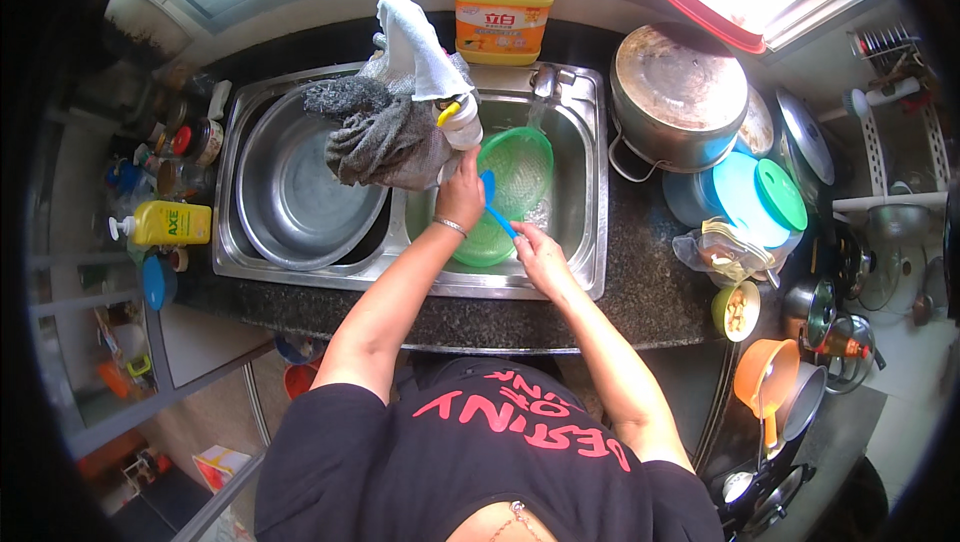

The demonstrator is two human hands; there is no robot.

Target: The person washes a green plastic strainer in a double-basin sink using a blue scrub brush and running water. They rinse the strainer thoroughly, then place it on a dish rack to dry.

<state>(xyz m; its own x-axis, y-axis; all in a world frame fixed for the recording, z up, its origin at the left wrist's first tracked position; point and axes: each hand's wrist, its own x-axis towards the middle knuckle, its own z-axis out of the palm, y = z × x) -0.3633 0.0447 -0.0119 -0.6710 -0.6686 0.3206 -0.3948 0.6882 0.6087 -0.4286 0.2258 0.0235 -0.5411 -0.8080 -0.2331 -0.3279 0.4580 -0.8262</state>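
My right hand [541, 257] grips the handle of a blue plastic spoon-like utensil [501, 219]. Its wider end is close beside my left hand [459, 201]. The left fingers point up towards a white tap filter [461, 126] with a yellow lever; whether they touch it or hold anything is hidden. A green plastic colander [517, 171] is in the right basin of the steel sink [596, 257], with more green plastic [484, 246] nearer me. Grey and white cloths [390, 141] hang beside the filter, with a steel scouring pad [352, 97] on them.
A large metal basin [315, 174] fills the left sink bowl. Behind the sink stand a yellow detergent jug [502, 9] and a metal tap [546, 81]. A big lidded pot [679, 96], blue containers [742, 189] and a green bowl [735, 311] crowd the right counter.
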